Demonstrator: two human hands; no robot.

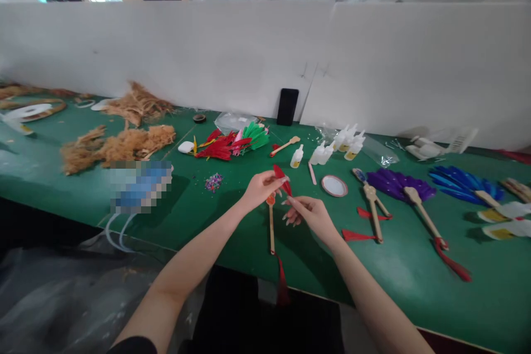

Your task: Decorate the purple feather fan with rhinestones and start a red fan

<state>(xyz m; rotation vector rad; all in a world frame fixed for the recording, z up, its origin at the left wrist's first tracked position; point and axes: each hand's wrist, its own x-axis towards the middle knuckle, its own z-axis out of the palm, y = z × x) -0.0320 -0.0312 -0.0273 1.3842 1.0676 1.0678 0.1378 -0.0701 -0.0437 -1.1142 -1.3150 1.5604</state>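
Observation:
A red feather (279, 171) is pinched between my two hands above the green table. My left hand (260, 188) grips it near its middle, and my right hand (311, 214) has thumb and finger closed at its lower end. Just beneath them lies a wooden fan handle (271, 229) with an orange-red head, partly hidden by my fingers. Its red tassel (282, 282) hangs over the table's front edge. Beyond my hands lie red feathers (218, 146), green feathers (257, 137), a small glue bottle (297, 156) and another wooden handle (286, 145).
Right of me are a white dish (334, 186), a pink stick (312, 172), several glue bottles (321, 153), a purple feather fan (400, 183) and a blue one (464, 183). On the left are sequins (213, 182), brown fibre (136, 144) and a blurred blue item (143, 185). A phone (287, 106) leans on the partition.

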